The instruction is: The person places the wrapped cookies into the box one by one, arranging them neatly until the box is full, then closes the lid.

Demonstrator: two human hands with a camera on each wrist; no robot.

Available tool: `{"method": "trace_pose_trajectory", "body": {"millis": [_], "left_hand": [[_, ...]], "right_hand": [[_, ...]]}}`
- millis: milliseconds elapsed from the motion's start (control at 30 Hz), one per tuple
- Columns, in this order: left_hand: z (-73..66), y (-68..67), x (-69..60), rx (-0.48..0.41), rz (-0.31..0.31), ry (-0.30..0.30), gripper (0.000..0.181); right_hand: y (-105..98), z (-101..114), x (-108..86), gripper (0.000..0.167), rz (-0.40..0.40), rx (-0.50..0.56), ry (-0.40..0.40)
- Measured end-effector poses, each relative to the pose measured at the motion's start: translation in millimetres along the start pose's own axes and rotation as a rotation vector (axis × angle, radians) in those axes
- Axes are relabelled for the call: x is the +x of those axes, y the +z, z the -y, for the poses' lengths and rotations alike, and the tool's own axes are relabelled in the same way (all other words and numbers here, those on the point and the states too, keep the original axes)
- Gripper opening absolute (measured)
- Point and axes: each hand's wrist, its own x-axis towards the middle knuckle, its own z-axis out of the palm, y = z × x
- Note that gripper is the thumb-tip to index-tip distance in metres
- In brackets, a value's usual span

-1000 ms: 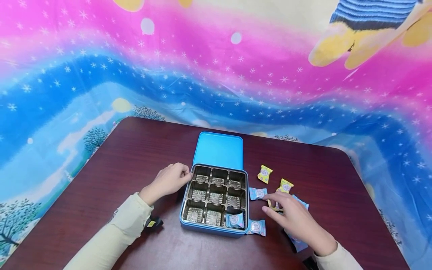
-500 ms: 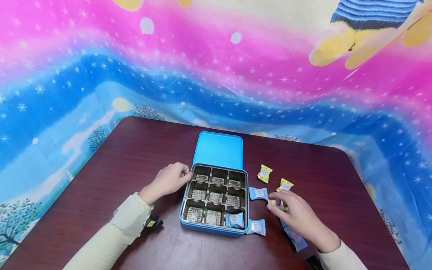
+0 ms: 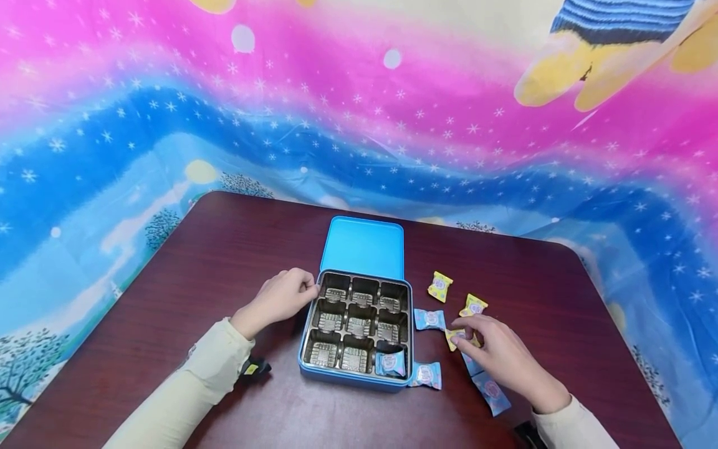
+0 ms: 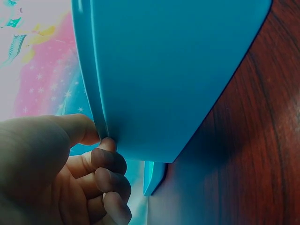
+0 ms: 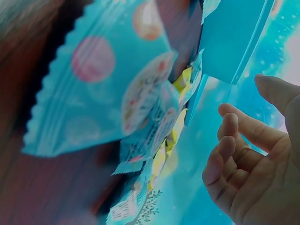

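My left hand (image 3: pixel 280 298) pinches the left rim of a blue tin box (image 3: pixel 353 381), thumb against forefinger, also plain in the left wrist view. Inside the box sits a dark tray (image 3: pixel 340 340) with several square compartments. Its near right compartment holds a blue candy packet (image 3: pixel 391 363). Right of the box, my right hand (image 3: pixel 507 358) hovers over a yellow candy packet (image 3: pixel 459 338), its fingers loosely bent. The right wrist view shows its thumb and fingers (image 5: pixel 253 133) apart, with nothing between them.
The blue lid (image 3: pixel 364 246) lies open behind the box. Loose blue packets (image 3: pixel 429 319) and yellow packets (image 3: pixel 440 286) are scattered on the dark wooden table (image 3: pixel 252 243) right of the box. One blue packet (image 3: pixel 427 375) lies against its near right corner. A printed cloth (image 3: pixel 336 125) hangs behind.
My right hand has drawn a little to the right, away from the blue packet beside the box, uncovering more of the yellow one. The left hand stays on the rim.
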Motion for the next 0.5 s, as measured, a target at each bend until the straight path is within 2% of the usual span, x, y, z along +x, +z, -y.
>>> {"method": "trace_pose_trajectory", "body": {"millis": [500], "left_hand": [[-0.6,0.9,-0.5,0.01,-0.002,-0.006,0.033]], "right_hand": [[1,-18,-1.6,0.028,-0.013,-0.006,0.009]]}}
